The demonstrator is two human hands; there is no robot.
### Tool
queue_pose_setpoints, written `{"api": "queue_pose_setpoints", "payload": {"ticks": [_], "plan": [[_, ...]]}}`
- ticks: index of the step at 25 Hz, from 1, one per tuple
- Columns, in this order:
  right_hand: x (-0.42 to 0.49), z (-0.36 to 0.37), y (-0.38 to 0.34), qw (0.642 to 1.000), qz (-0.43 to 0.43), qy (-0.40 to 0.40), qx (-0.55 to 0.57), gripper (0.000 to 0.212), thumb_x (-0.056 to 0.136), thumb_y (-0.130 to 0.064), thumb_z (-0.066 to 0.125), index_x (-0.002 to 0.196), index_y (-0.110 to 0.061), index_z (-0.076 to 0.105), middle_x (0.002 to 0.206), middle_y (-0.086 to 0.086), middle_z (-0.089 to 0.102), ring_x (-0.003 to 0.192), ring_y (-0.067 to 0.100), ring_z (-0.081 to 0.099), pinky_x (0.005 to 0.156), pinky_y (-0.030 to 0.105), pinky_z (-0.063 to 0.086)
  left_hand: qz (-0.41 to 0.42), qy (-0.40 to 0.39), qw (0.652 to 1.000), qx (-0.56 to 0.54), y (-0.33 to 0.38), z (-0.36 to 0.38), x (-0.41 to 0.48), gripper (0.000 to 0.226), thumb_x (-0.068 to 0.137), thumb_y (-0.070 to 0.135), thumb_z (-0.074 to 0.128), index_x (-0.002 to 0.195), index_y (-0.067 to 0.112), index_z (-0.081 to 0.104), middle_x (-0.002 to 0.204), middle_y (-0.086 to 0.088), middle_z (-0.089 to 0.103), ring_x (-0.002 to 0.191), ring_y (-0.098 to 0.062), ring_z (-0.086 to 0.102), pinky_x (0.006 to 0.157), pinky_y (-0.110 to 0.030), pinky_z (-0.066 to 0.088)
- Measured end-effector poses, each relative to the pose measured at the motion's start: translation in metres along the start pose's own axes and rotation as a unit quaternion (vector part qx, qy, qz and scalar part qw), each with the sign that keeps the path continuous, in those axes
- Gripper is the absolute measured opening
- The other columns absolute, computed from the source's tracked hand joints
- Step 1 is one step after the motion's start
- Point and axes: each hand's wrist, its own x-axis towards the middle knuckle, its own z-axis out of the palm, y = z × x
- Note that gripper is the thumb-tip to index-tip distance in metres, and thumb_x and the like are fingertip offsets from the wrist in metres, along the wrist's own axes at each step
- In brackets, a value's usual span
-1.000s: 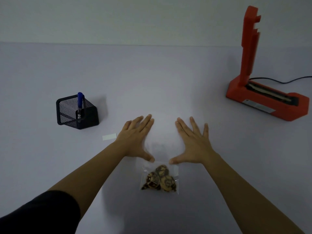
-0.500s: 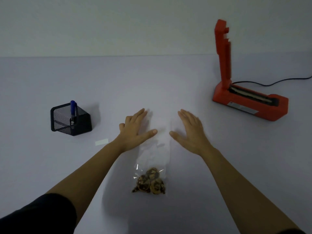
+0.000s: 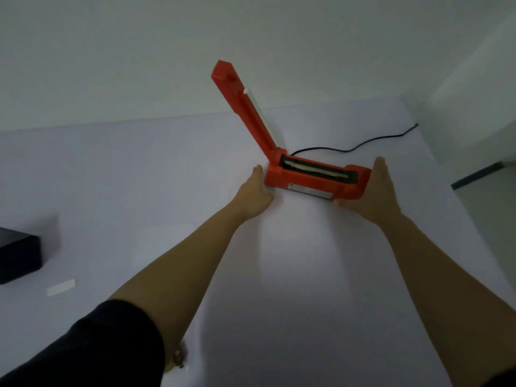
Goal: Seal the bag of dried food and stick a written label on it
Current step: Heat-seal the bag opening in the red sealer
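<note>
An orange heat sealer [image 3: 312, 178] stands on the white table, its lever arm raised upright. My left hand [image 3: 255, 191] lies flat against the sealer's left end. My right hand [image 3: 375, 188] presses against its right end, thumb under the front corner, so both hands hold the base between them. The bag of dried food [image 3: 177, 358] lies near the bottom edge, mostly hidden behind my left sleeve. A small white label [image 3: 61, 287] rests on the table at the left.
A black mesh pen holder [image 3: 18, 256] is cut off at the left edge. The sealer's black power cord [image 3: 360, 145] runs back to the right. The table's right edge [image 3: 458, 191] drops to the floor.
Both hands left the bag and reached forward to the sealer, now clasping its two ends. The view has swung up and to the right.
</note>
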Motion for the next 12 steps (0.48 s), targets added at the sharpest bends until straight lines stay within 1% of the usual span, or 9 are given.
{"api": "queue_pose_setpoints", "payload": {"ticks": [1, 2, 4, 5, 6, 7, 9, 11, 12], "plan": [[0.005, -0.003, 0.007, 0.999, 0.005, -0.028, 0.039, 0.136, 0.044, -0.059, 0.082, 0.146, -0.009, 0.007, 0.149, 0.013, 0.033, 0.138, 0.029, 0.030, 0.114, 0.047, 0.025, -0.006, 0.001, 1.000, -0.009, 0.006, 0.004, 0.007, 0.078, 0.090, 0.008, 0.047, 0.151, 0.017, -0.001, 0.157, -0.009, 0.018, 0.142, -0.027, 0.026, 0.115, -0.036, 0.026], [0.005, -0.003, 0.012, 0.996, 0.001, -0.041, 0.074, 0.125, 0.047, -0.054, 0.083, 0.145, -0.011, 0.018, 0.142, 0.009, 0.042, 0.133, 0.027, 0.039, 0.111, 0.040, 0.030, -0.005, 0.004, 1.000, -0.020, 0.010, 0.006, 0.012, 0.079, 0.087, 0.006, 0.048, 0.151, 0.018, 0.003, 0.153, -0.010, 0.027, 0.137, -0.029, 0.033, 0.113, -0.039, 0.031], [-0.009, -0.001, 0.015, 0.991, -0.013, -0.019, 0.130, 0.088, 0.062, -0.027, 0.086, 0.134, -0.015, 0.038, 0.126, -0.001, 0.051, 0.119, 0.023, 0.050, 0.096, 0.018, 0.036, 0.010, 0.017, 0.999, -0.031, 0.014, 0.010, 0.016, 0.076, 0.083, 0.000, 0.049, 0.148, 0.019, 0.014, 0.146, -0.011, 0.039, 0.131, -0.029, 0.041, 0.107, -0.038, 0.037], [-0.020, 0.003, 0.014, 0.988, -0.016, 0.004, 0.152, 0.078, 0.065, -0.019, 0.084, 0.130, -0.016, 0.042, 0.121, -0.002, 0.052, 0.114, 0.020, 0.052, 0.089, 0.011, 0.036, 0.016, 0.026, 0.999, -0.028, 0.013, 0.012, 0.015, 0.075, 0.082, -0.003, 0.048, 0.147, 0.019, 0.018, 0.144, -0.011, 0.041, 0.130, -0.028, 0.042, 0.103, -0.034, 0.037], [-0.032, 0.007, 0.013, 0.985, -0.018, 0.024, 0.170, 0.075, 0.066, -0.017, 0.084, 0.129, -0.016, 0.043, 0.120, -0.002, 0.053, 0.112, 0.018, 0.052, 0.088, 0.010, 0.036, 0.019, 0.033, 0.999, -0.021, 0.010, 0.012, 0.013, 0.075, 0.081, -0.005, 0.047, 0.147, 0.018, 0.019, 0.144, -0.011, 0.042, 0.130, -0.028, 0.042, 0.100, -0.031, 0.036], [-0.045, 0.013, 0.015, 0.982, -0.012, 0.040, 0.183, 0.077, 0.066, -0.020, 0.084, 0.130, -0.015, 0.041, 0.124, 0.001, 0.054, 0.113, 0.018, 0.052, 0.093, 0.015, 0.038, 0.022, 0.034, 0.999, -0.012, 0.006, 0.014, 0.009, 0.076, 0.080, -0.006, 0.046, 0.147, 0.018, 0.020, 0.144, -0.011, 0.042, 0.131, -0.027, 0.041, 0.098, -0.029, 0.035], [-0.073, 0.023, 0.022, 0.979, 0.003, 0.055, 0.196, 0.089, 0.064, -0.033, 0.084, 0.135, -0.014, 0.035, 0.130, 0.006, 0.052, 0.117, 0.020, 0.051, 0.100, 0.034, 0.043, 0.026, 0.030, 0.999, 0.005, -0.002, 0.017, -0.004, 0.077, 0.079, -0.008, 0.045, 0.147, 0.018, 0.020, 0.146, -0.011, 0.040, 0.133, -0.026, 0.039, 0.097, -0.025, 0.032], [-0.101, 0.031, 0.029, 0.978, 0.036, 0.052, 0.197, 0.099, 0.060, -0.049, 0.081, 0.138, -0.015, 0.030, 0.134, 0.007, 0.049, 0.121, 0.023, 0.049, 0.101, 0.043, 0.044, 0.031, 0.023, 0.999, 0.004, -0.008, 0.024, -0.021, 0.078, 0.080, -0.011, 0.044, 0.148, 0.018, 0.019, 0.148, -0.009, 0.037, 0.134, -0.025, 0.037, 0.097, -0.023, 0.029], [-0.113, 0.032, 0.031, 0.979, 0.049, 0.049, 0.193, 0.101, 0.060, -0.052, 0.080, 0.139, -0.016, 0.029, 0.136, 0.007, 0.048, 0.123, 0.025, 0.048, 0.101, 0.046, 0.044, 0.035, 0.023, 0.999, 0.003, -0.011, 0.028, -0.032, 0.079, 0.080, -0.012, 0.045, 0.148, 0.018, 0.019, 0.148, -0.009, 0.036, 0.135, -0.024, 0.036, 0.097, -0.023, 0.028]]}}
